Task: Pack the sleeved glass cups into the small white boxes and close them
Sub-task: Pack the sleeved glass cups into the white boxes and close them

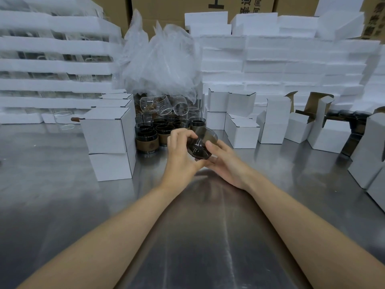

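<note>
Smoky glass cup [200, 146], apparently tilted, lies gripped between left hand [180, 152] above and right hand [227, 164] beneath.

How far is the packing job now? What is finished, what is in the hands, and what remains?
Apparently done: two closed white boxes stand stacked at the left. In hand: the left hand and right hand both hold one dark glass cup, not yet boxed. Left to do: a group of sleeved cups waits behind the hands, and open boxes stand at the right.
</note>
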{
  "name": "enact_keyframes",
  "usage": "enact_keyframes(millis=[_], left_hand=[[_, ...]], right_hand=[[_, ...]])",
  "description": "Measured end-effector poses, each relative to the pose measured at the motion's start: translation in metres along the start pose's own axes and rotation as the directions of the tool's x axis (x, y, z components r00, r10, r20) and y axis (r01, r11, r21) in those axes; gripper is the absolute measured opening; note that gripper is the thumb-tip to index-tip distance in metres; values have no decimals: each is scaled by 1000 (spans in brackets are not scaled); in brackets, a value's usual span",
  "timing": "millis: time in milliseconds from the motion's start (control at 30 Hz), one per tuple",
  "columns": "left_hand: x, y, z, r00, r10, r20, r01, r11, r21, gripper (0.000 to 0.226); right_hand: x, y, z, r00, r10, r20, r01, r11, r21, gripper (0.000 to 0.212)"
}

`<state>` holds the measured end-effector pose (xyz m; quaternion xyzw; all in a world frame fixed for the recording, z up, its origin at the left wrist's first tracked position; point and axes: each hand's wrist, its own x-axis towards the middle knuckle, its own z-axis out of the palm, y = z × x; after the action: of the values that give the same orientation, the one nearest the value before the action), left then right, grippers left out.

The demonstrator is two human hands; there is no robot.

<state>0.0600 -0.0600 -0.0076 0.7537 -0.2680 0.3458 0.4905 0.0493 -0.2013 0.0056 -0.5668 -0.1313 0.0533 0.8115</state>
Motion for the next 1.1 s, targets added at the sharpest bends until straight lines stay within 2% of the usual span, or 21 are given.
enact_keyframes(millis=[133, 233, 300, 367, 500, 567, 700, 800, 900, 1000, 1100], left_hand=[[1, 2, -3, 1000, 0, 15, 1, 999, -51, 62], [3, 0, -4, 985, -142, 97, 160, 966, -202, 77], [4, -1, -5, 948, -250, 196, 302, 902, -310, 78], [5, -4, -4, 926, -276, 256, 356, 866, -352, 76], [5, -8, -6, 936, -297, 188, 348, 859, -375, 71], [5, -8, -6, 950, -283, 134, 312, 891, -330, 74], [3, -6, -6, 988, -133, 78, 145, 975, -169, 77], [2, -3, -7, 998, -36, 50, 41, 994, -99, 82], [4, 0, -7, 988, -137, 71, 148, 972, -181, 88], [5, 1, -8, 953, -271, 135, 299, 911, -284, 79], [4, -2, -7, 937, -304, 172, 347, 872, -346, 73]], right_hand=[[1, -3, -5, 999, -19, 50, 16, 998, 68, 53], [3, -6, -9, 997, -46, 64, 34, 982, 185, 50], [3, -8, -11, 993, -44, 112, 18, 975, 222, 41], [2, -8, -12, 991, -11, 133, -19, 975, 221, 39], [5, -1, -9, 999, 29, 30, -33, 984, 177, 34], [6, -1, -6, 1000, 3, -11, -2, 993, 117, 42], [7, 4, 4, 996, -33, -83, 41, 995, 95, 52], [6, 6, 9, 998, -45, -54, 52, 989, 137, 55], [3, -1, 6, 999, -36, 10, 32, 968, 251, 58], [3, -4, -1, 998, 4, 60, -27, 925, 380, 51], [4, -2, -2, 996, -4, 91, -33, 915, 402, 49]])
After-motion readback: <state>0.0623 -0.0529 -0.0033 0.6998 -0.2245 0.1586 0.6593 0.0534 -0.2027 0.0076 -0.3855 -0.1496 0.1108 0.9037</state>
